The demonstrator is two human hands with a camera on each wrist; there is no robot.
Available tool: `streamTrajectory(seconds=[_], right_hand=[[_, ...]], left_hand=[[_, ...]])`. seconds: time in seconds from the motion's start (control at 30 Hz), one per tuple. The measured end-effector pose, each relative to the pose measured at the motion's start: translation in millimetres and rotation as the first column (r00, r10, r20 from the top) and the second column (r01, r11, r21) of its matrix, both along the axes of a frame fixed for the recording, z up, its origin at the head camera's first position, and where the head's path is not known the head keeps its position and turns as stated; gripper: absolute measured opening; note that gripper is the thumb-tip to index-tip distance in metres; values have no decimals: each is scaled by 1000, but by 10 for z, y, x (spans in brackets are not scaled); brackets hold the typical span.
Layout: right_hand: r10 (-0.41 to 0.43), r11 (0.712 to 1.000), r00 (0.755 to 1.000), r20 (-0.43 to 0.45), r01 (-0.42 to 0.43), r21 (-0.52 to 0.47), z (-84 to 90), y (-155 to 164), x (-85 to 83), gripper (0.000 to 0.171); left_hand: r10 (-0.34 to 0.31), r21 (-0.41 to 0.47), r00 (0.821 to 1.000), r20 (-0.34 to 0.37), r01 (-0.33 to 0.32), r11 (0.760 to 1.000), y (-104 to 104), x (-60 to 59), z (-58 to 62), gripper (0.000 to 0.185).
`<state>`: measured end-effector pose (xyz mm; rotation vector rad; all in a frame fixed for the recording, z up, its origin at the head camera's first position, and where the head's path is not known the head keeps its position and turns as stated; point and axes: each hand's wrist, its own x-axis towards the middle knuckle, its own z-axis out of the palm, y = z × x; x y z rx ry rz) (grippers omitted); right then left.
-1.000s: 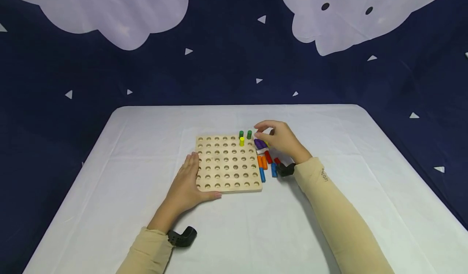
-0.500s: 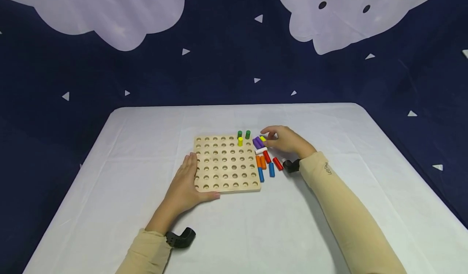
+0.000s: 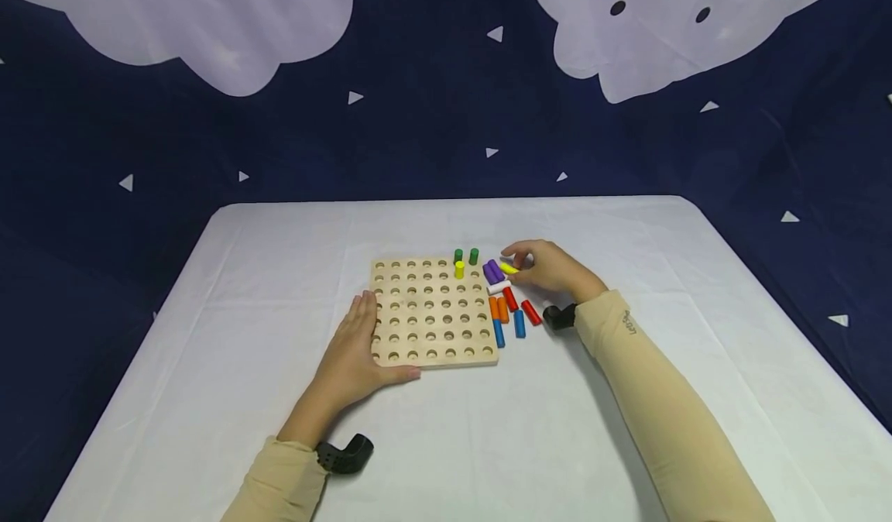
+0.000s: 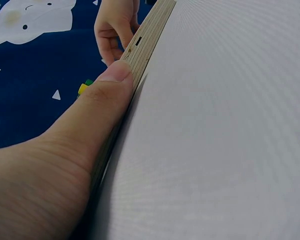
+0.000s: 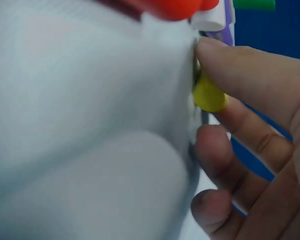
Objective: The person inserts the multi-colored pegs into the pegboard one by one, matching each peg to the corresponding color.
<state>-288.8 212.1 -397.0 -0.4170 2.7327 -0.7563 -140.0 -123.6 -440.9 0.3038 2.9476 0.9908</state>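
Note:
A square wooden pegboard [image 3: 421, 297] lies on the table with two green pegs [image 3: 474, 257] and a yellow peg [image 3: 459, 270] upright near its far right corner. My left hand [image 3: 354, 355] rests against its near left corner, fingers straight along the left side. In the left wrist view, the left thumb [image 4: 102, 95] lies against the board's front edge. Beyond the board's right side, my right hand [image 3: 547, 265] pinches another yellow peg [image 5: 210, 96] between thumb and index finger, low over the cloth. The other right fingers are loosely bent.
Loose pegs lie right of the board: purple [image 3: 493, 272], white [image 3: 499, 287], red [image 3: 531, 312], orange [image 3: 502, 310] and blue [image 3: 519, 324]. A white cloth [image 3: 209, 398] covers the table. Behind it hangs a dark blue backdrop [image 3: 418, 150] with clouds.
My right hand has moved right, away from the green pegs, to the loose yellow peg and now pinches it, shifting it slightly right. The left hand stays at the board.

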Motion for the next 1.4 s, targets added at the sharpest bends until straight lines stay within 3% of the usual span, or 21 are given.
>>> streamTrajectory(seconds=[0.23,0.43,0.87,1.23,1.4], right_hand=[[-40,995,999,35,43,-92,-54,51,-22,28],[-46,990,997,62,54,-132,-55,77,-16,25],[-32,988,999,3,32,-148,-92,92,-19,18],[-70,942,996,-58,46,-333,-45,-103,61,26],[-52,934,996,-67,24,-357,19,-294,110,24]], left_hand=[[2,2,1000,2,-2,1000,-7,8,10,146],[2,7,1000,-5,-1,1000,-7,7,19,145],[3,12,1000,-4,-3,1000,-7,0,8,146],[2,5,1000,-2,-2,1000,-4,25,-5,146],[1,6,1000,-4,-1,1000,-5,28,-6,145]])
